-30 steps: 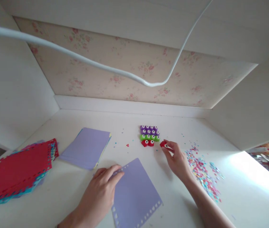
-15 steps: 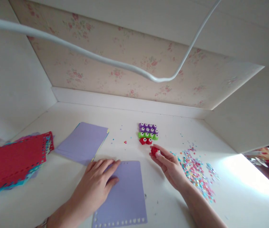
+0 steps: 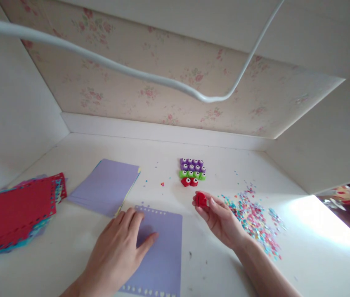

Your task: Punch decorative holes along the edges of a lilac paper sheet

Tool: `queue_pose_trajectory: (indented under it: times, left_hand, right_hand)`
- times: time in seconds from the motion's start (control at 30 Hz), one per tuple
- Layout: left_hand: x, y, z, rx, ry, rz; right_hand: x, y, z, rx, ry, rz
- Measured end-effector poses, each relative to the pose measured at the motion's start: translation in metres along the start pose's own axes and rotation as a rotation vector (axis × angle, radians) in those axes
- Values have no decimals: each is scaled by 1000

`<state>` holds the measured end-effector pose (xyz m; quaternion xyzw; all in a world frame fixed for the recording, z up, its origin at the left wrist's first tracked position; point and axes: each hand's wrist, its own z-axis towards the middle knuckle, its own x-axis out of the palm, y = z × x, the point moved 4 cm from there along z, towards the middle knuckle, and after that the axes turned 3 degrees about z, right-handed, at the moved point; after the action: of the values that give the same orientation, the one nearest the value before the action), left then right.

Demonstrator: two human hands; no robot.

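Head view: the right hand (image 3: 221,218) now pinches a small red punch (image 3: 200,199) between thumb and fingertips, lifted just off the counter (image 3: 79,150) at frame center. A second ago the same hand was at the block of punches (image 3: 191,171) in the upper middle, taking this one from beside the red pair; it has since drawn back toward the person, so the punch is now apart from the block, below it. The left hand (image 3: 117,251) lies flat, fingers spread, pressing on a purple sheet (image 3: 162,251) at lower center. That sheet has turned since then: its row of punched holes now runs along the top edge, squared up and facing the punch. Confetti (image 3: 255,218) lies scattered at right. Plain sheets (image 3: 105,186) and punched sheets (image 3: 14,212) sit at left.
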<state>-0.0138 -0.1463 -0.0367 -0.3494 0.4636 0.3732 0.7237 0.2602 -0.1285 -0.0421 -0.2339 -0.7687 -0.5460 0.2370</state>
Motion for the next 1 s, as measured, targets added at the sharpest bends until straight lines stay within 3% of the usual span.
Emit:
queue_pose_trajectory:
  times: [0.27,0.5,0.77,1.0]
  left_hand:
    - [1,-7,2,98,108,0]
    - [-8,-18,5,217,21,-180]
    - [-2,-14,1,109,-4,-136]
    - [-15,-17,6,115,-43,-344]
  right_hand:
    - [4,1,-4,16,24,4]
    - [4,2,-2,7,34,29]
    - [0,0,-2,13,-8,68]
    - [1,1,-1,58,23,66]
